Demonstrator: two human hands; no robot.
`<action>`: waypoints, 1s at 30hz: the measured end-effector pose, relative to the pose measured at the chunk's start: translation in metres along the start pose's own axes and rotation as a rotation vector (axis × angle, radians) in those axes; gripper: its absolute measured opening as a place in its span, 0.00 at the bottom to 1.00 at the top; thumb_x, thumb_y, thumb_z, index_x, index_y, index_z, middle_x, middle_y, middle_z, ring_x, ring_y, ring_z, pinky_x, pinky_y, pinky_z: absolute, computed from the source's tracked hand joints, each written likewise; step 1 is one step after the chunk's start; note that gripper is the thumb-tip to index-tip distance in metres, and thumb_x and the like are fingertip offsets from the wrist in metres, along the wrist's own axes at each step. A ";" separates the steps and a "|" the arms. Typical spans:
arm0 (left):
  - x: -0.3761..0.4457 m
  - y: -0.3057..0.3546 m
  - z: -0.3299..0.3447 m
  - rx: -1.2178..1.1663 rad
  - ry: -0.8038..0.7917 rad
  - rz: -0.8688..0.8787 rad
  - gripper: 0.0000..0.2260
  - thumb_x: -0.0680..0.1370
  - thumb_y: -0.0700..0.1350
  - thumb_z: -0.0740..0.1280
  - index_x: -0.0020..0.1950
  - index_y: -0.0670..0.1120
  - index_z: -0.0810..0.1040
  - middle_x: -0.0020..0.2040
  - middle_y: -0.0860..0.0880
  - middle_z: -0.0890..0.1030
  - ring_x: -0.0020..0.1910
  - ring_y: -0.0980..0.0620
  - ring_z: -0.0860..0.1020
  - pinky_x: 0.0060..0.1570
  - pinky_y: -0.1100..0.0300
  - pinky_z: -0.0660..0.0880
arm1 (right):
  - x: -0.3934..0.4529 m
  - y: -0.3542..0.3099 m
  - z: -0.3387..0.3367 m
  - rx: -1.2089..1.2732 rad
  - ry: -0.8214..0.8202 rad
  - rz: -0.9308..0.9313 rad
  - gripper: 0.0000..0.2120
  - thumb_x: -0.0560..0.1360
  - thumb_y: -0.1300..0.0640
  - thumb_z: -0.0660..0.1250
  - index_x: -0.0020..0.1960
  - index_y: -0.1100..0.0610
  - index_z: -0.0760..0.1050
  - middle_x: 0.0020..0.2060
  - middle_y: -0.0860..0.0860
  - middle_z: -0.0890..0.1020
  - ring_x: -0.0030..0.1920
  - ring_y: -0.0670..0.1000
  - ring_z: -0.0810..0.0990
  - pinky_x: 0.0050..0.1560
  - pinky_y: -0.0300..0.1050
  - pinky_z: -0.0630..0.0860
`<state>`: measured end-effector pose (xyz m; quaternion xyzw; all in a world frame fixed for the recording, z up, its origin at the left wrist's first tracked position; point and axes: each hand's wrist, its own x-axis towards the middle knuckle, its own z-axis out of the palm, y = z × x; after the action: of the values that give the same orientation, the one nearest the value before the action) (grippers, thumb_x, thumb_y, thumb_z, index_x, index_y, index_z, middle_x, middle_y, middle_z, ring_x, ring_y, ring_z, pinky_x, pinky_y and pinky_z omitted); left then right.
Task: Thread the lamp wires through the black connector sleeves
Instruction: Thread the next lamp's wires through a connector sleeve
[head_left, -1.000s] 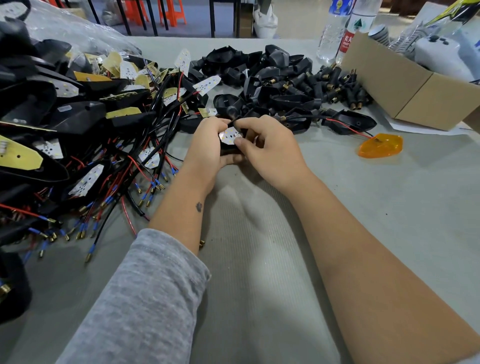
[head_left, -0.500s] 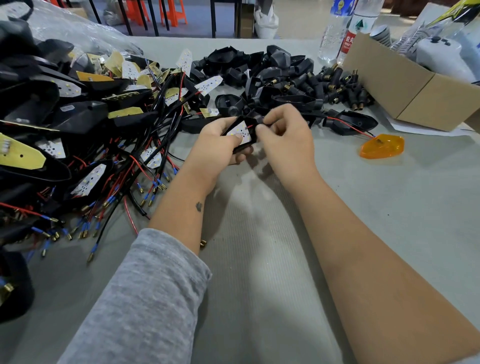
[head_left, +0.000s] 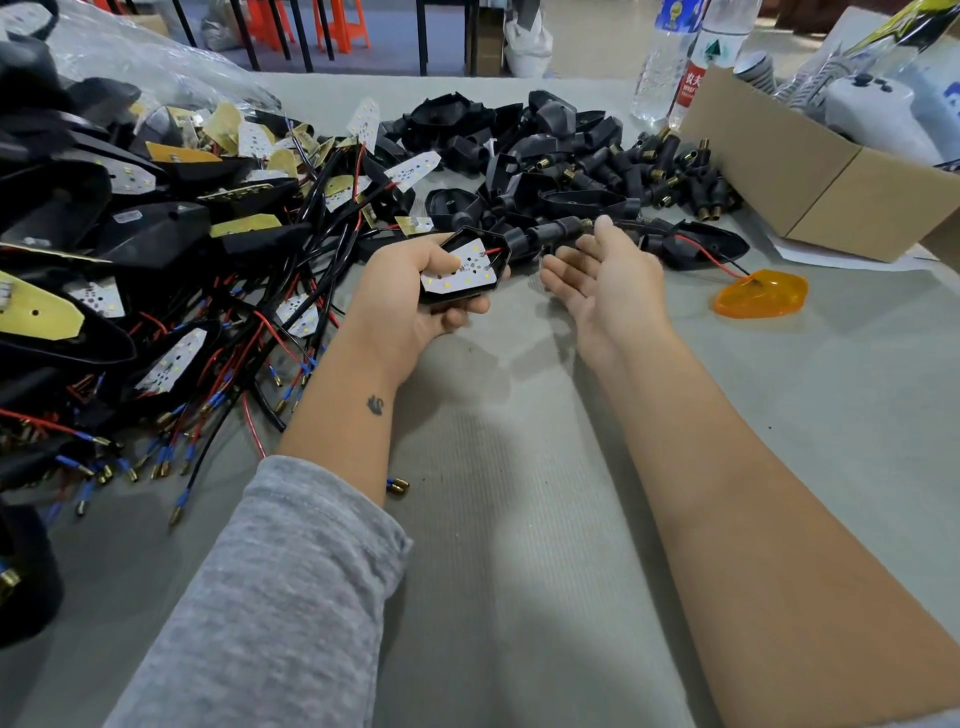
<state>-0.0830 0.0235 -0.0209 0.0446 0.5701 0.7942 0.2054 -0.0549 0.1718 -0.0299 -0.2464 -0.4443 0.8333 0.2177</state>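
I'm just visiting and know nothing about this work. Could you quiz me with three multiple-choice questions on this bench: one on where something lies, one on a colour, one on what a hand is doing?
1. Where does the orange lens lie?
A. right of both hands
B. in the cardboard box
C. on the wire pile

2. What colour is the sleeve on the left arm?
A. red
B. grey
C. black

3. What is the right hand doing?
A. gripping a bottle
B. making a fist
C. held open, palm up

Answers: 1 A, it rests alone on the table; 2 B, grey fabric; 3 C, fingers straight while the left hand holds the lamp housing.
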 end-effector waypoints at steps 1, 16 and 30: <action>-0.001 0.000 -0.001 0.007 -0.010 -0.002 0.14 0.76 0.34 0.51 0.53 0.39 0.75 0.47 0.36 0.80 0.26 0.50 0.74 0.25 0.65 0.63 | 0.000 0.001 0.001 0.053 -0.029 0.012 0.12 0.83 0.54 0.60 0.53 0.64 0.73 0.42 0.56 0.77 0.40 0.52 0.81 0.45 0.44 0.82; 0.003 0.000 -0.002 0.041 0.112 0.008 0.17 0.75 0.33 0.52 0.60 0.37 0.74 0.53 0.31 0.78 0.25 0.48 0.75 0.23 0.64 0.65 | 0.003 -0.002 -0.004 0.163 0.055 -0.150 0.07 0.80 0.61 0.66 0.43 0.60 0.74 0.33 0.51 0.76 0.32 0.45 0.74 0.37 0.37 0.76; 0.001 0.001 -0.001 0.138 0.150 0.014 0.19 0.75 0.31 0.54 0.65 0.34 0.73 0.43 0.37 0.78 0.26 0.46 0.76 0.24 0.63 0.65 | 0.005 0.002 -0.005 0.050 0.089 -0.298 0.05 0.82 0.62 0.61 0.48 0.61 0.72 0.27 0.50 0.75 0.26 0.45 0.75 0.29 0.38 0.73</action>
<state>-0.0845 0.0228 -0.0208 0.0028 0.6370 0.7555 0.1532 -0.0559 0.1774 -0.0352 -0.2087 -0.4450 0.7910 0.3644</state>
